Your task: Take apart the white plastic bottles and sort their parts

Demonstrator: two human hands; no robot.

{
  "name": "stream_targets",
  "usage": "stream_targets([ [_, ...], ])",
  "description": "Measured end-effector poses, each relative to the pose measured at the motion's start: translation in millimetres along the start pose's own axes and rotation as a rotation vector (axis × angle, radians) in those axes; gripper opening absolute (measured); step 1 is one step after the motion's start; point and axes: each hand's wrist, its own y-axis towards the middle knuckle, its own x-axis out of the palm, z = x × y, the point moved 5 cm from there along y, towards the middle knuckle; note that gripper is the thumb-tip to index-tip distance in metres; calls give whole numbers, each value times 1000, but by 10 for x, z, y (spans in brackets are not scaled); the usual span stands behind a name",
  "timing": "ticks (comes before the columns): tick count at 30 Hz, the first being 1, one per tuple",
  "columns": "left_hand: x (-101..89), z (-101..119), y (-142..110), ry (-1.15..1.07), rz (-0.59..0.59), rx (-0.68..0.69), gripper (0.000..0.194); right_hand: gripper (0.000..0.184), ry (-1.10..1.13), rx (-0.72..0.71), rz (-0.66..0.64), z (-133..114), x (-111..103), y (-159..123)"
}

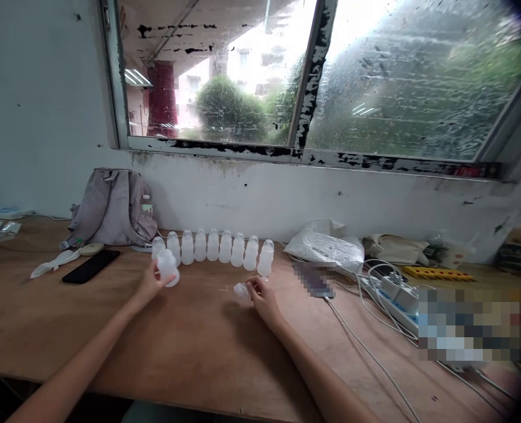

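My left hand [151, 283] is closed around a translucent white baby bottle [167, 270], tilted a little above the table, in front of the row's left end. In my right hand [264, 298] the fingers pinch a small clear cap [241, 290], held low near the tabletop. Several similar bottles with clear domed caps stand upright in a curved row behind both hands, among them a middle bottle [213, 247] and the rightmost bottle [266, 258]. The leftmost bottle [157, 247] is partly hidden by the held one.
A grey backpack [110, 205] leans against the wall at back left, with a black phone [91, 267] before it. To the right lie a plastic-wrapped package [326, 251], a blurred device on a white cable [361, 341], and a power strip [390, 302] with chargers. The wooden table [190, 352] extends beneath.
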Motion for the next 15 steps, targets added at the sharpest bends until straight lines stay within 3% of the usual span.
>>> stream_targets([
  [3,-422,-306,125,266,132,21,60,20,-295,-134,-10,-64,96,-58],
  [5,-565,-467,181,331,144,17,62,19,-394,-140,-28,-69,132,-80],
  [11,-575,-732,249,308,98,-34,62,16,-506,-127,-73,-51,153,-101],
  [15,-564,-657,224,334,194,71,75,16,-573,-116,-115,-44,192,-125],
])
